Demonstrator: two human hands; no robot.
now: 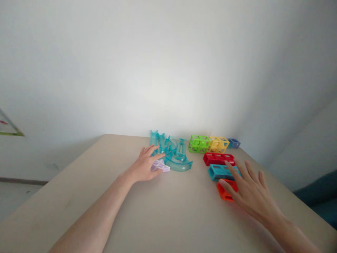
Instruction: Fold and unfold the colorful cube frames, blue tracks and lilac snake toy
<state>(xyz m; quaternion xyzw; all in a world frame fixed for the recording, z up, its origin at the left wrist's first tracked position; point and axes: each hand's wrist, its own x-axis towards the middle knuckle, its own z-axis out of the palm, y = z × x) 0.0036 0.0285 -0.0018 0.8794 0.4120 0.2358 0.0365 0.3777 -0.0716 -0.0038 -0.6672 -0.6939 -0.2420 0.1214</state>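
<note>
My left hand [146, 164] rests on the beige table [168, 211] with its fingers curled over a small pale purple faceted piece [160, 166]. Just beyond it lie several clear teal curved track pieces [172, 153]. My right hand [247, 188] is spread flat, fingers apart, over an orange block [224, 191] and touching a teal frame block [219, 172]. A red frame block [218, 159] lies behind those.
A green cube frame [199, 143], a yellow cube frame [218, 144] and a small blue piece [234, 142] stand in a row at the table's far edge by the white wall. The table's right edge runs close to my right arm.
</note>
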